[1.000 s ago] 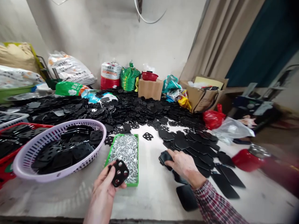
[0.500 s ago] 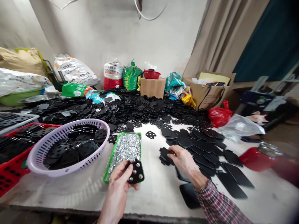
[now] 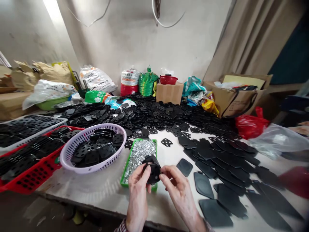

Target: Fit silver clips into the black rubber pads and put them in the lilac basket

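Observation:
My left hand (image 3: 138,190) grips a black plate (image 3: 154,172) with holes in it, thumb on top, above the near end of the green tray (image 3: 156,145). The plate appears to have a second black piece against it, but blur hides how they fit. At the plate's right edge, my right hand (image 3: 178,188) pinches with thumb and fingertips. Small silvery rivets (image 3: 143,149) fill the tray under the hands. A single holed black plate (image 3: 166,142) lies just right of the tray. Smooth black plates (image 3: 204,184) are spread to the right of my right hand.
A lilac basket (image 3: 63,158) of black plates stands left of the tray, beside a red crate (image 3: 40,174) and a white crate (image 3: 66,121). A heap of black plates (image 3: 149,112) spans the back. Behind it are bags, a cardboard box (image 3: 169,93) and a red bowl (image 3: 168,79).
My right hand has come left from the table, where it held a few stacked black plates, to meet my left hand at the tray. The camera view has turned left.

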Action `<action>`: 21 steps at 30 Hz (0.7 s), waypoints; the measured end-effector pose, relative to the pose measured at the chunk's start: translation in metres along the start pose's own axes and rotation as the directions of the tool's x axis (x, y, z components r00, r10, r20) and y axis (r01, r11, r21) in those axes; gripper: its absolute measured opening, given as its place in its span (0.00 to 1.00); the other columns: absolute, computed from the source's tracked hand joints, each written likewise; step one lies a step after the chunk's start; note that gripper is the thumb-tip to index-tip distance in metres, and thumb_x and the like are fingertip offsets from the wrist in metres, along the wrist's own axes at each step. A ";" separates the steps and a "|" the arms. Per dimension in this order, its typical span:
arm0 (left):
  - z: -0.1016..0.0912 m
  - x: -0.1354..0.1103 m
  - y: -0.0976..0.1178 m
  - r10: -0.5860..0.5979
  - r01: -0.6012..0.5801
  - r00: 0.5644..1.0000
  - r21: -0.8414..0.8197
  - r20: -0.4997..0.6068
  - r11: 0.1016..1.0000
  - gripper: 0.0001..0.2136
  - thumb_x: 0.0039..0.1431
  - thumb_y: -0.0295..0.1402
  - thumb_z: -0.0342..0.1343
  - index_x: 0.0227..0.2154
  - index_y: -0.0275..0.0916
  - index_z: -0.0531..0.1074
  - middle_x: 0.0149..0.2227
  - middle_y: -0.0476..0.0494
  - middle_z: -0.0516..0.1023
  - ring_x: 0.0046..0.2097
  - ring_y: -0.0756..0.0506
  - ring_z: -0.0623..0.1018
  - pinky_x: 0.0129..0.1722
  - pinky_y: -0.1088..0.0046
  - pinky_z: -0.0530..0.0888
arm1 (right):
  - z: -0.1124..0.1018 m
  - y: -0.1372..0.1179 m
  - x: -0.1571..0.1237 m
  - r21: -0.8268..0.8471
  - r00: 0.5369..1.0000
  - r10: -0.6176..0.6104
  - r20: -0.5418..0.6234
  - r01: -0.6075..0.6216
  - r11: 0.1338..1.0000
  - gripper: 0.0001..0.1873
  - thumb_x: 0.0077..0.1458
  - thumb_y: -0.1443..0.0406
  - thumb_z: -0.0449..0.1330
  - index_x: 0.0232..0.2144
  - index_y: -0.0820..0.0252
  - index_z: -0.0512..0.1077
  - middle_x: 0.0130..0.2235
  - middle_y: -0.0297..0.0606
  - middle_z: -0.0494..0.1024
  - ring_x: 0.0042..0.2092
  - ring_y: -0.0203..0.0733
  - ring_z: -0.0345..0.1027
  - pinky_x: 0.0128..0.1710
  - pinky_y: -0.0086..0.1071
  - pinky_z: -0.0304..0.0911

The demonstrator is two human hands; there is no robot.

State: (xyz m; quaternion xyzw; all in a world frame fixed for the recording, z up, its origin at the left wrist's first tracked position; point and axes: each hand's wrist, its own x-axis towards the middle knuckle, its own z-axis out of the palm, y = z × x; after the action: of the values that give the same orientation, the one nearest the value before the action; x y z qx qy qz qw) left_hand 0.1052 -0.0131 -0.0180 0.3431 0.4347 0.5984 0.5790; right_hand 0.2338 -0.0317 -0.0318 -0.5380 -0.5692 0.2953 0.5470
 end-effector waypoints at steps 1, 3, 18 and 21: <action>0.001 0.000 -0.001 0.017 -0.017 1.000 0.012 0.001 1.000 0.11 0.51 0.40 0.66 0.32 0.38 0.79 0.31 0.49 0.76 0.24 0.54 0.66 0.20 0.79 0.62 | 0.001 0.000 0.000 -0.004 1.000 0.009 -0.009 -0.009 1.000 0.10 0.58 0.57 0.61 0.34 0.57 0.73 0.34 0.37 0.73 0.34 0.44 0.67 0.29 0.30 0.62; 0.003 0.001 -0.004 0.039 -0.039 0.999 0.031 -0.007 0.999 0.12 0.49 0.41 0.67 0.32 0.38 0.79 0.30 0.49 0.77 0.24 0.53 0.67 0.19 0.78 0.63 | 0.004 -0.001 0.001 0.011 0.999 0.036 -0.041 -0.035 0.999 0.09 0.54 0.59 0.64 0.33 0.57 0.72 0.33 0.36 0.73 0.33 0.43 0.66 0.28 0.30 0.61; 0.004 0.007 -0.004 0.107 -0.110 0.993 0.088 0.041 0.990 0.35 0.57 0.38 0.61 0.66 0.50 0.54 0.25 0.57 0.67 0.20 0.54 0.65 0.19 0.79 0.69 | -0.013 0.002 0.016 -0.477 0.877 -0.463 -0.129 0.354 0.804 0.05 0.66 0.64 0.54 0.36 0.58 0.67 0.33 0.35 0.73 0.30 0.39 0.69 0.30 0.29 0.61; 0.007 0.005 -0.013 0.067 -0.072 0.995 0.079 0.067 0.994 0.29 0.57 0.39 0.61 0.62 0.47 0.64 0.39 0.48 0.79 0.24 0.53 0.73 0.22 0.78 0.73 | -0.001 -0.003 0.014 -0.605 0.835 -0.551 0.008 0.443 0.662 0.08 0.68 0.67 0.51 0.36 0.59 0.68 0.32 0.37 0.73 0.32 0.42 0.68 0.31 0.32 0.59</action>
State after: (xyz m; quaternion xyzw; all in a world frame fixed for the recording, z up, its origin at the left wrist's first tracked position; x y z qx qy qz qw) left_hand 0.1161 -0.0074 -0.0281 0.4005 0.4275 0.5886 0.5572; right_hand 0.2370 -0.0192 -0.0246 -0.5262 -0.7061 -0.1040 0.4623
